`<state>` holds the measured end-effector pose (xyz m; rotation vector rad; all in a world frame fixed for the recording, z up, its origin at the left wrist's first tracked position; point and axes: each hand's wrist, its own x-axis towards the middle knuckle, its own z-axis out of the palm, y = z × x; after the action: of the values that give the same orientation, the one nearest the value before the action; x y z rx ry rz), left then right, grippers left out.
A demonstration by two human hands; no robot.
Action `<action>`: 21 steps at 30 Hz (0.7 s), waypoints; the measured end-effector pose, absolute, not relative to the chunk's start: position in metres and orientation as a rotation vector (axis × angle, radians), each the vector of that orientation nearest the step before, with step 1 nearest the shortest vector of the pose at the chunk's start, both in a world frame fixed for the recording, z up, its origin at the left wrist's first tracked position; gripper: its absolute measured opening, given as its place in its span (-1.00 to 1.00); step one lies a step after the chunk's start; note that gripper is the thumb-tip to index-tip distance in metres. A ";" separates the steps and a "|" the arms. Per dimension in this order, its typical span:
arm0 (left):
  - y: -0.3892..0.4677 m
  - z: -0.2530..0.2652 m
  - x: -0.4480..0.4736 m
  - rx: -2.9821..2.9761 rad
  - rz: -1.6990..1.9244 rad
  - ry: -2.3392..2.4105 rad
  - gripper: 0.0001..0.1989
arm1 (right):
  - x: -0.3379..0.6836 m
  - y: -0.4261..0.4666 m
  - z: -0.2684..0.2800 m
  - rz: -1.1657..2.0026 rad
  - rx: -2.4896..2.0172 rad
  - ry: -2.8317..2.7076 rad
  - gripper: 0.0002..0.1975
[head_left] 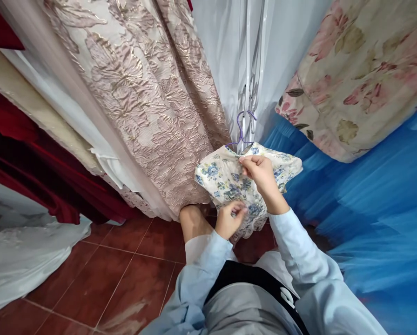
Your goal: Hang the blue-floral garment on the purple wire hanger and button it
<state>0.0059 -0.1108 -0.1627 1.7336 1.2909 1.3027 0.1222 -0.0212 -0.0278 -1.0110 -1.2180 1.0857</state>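
A small cream garment with blue flowers hangs on a purple wire hanger in front of me. My right hand pinches the garment's fabric near its neckline, just below the hanger. My left hand grips the same garment lower down, at its front. Both arms wear light blue sleeves. The hanger's hook catches on a white metal grille behind a sheer white curtain.
A beige embossed curtain hangs at the left, with red fabric and white cloth beyond it. Blue tulle fills the right, under a pink floral cloth. My bare knee is over red floor tiles.
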 end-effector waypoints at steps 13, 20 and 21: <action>-0.031 -0.038 -0.011 2.336 1.503 1.253 -0.76 | 0.130 -0.037 -0.045 0.936 -1.063 -1.343 -0.73; -0.027 -0.014 -0.034 2.074 1.884 1.198 -0.72 | 0.121 -0.039 -0.116 0.936 -1.227 -1.378 -0.68; -0.025 -0.015 -0.043 1.980 1.966 1.188 -0.71 | 0.121 -0.044 -0.127 0.929 -1.244 -1.424 -0.67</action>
<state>-0.0426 -0.0246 -0.0150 1.9797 1.1883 1.9658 0.1207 -0.0439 -0.1273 -1.2437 -1.4241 0.9290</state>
